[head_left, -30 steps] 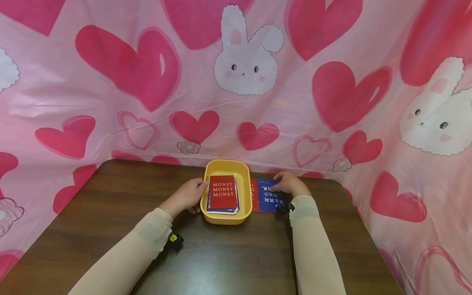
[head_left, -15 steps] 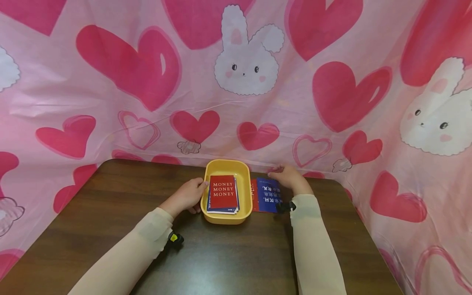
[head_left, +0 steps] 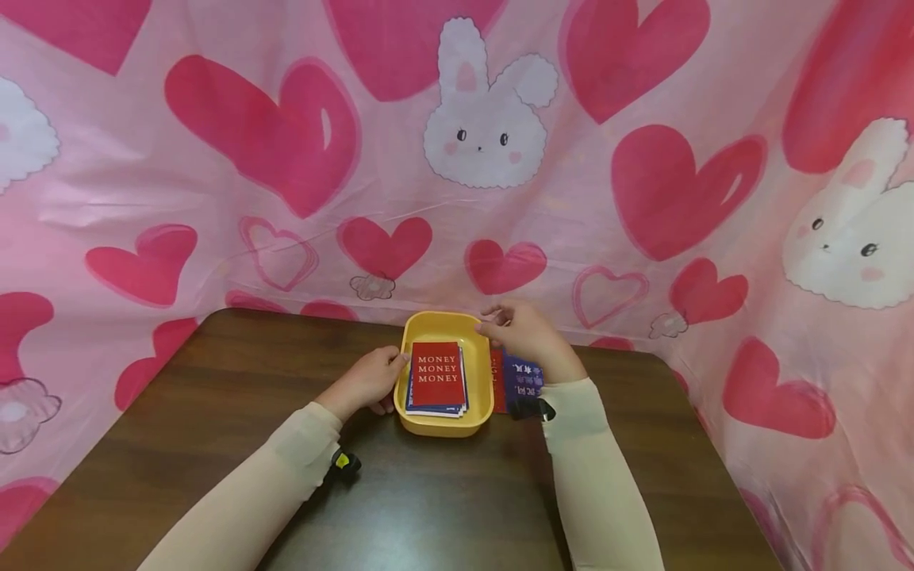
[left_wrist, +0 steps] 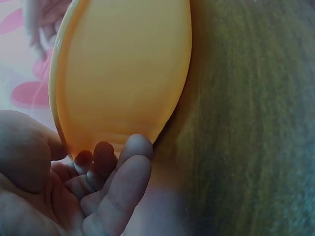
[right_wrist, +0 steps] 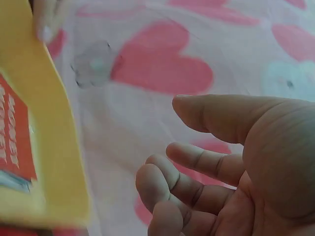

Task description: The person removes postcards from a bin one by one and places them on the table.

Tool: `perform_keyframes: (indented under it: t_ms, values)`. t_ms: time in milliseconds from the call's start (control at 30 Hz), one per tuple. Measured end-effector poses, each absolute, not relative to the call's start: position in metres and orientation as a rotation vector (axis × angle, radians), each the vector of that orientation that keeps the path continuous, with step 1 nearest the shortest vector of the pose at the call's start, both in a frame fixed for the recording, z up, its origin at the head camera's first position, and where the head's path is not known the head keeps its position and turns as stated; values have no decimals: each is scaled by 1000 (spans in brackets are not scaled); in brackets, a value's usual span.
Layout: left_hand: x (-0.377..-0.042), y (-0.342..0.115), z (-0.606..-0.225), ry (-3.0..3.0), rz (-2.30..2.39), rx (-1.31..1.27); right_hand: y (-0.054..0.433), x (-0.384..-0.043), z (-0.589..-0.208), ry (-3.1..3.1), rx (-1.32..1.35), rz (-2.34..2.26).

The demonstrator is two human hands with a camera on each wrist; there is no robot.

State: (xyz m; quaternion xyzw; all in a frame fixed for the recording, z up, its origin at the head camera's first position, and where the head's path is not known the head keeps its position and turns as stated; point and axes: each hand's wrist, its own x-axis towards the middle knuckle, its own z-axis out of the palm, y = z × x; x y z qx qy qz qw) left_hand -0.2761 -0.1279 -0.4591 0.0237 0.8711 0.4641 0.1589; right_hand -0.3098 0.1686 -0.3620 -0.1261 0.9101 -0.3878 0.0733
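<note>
A yellow tray (head_left: pixel 444 429) of booklets sits between two hands on a dark wood-grain table.
The table (head_left: pixel 443 507) stands against a pink cloth (head_left: pixel 400 174) printed with hearts and white rabbits. At left, the left hand (head_left: pixel 367 378) grips the tray's side, its thumb at the rim and its fingers curled against the outer wall. The tray, deep and round-cornered, holds a slightly fanned stack; its top red booklet (head_left: pixel 437 395) reads "MONEY MONEY MONEY" in pale capitals. Just right of the tray, a red strip (head_left: pixel 498 385) shows beside a blue cover (head_left: pixel 524 371) with white characters, too small to read. Above them, near the tray's far right corner, the right hand (head_left: pixel 527 333) holds nothing, thumb apart from its loosely bent fingers.
</note>
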Motion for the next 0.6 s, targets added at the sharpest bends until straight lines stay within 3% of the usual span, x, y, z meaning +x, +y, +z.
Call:
perform_keyframes:
  t_ms: [433, 600]
  values:
    - [-277, -130, -461, 2484, 1336, 97, 98, -343, -372, 2598, -317, -873]
    - [-276, -130, -460, 2486, 1336, 105, 84, -359, -398, 2624, -233, -729]
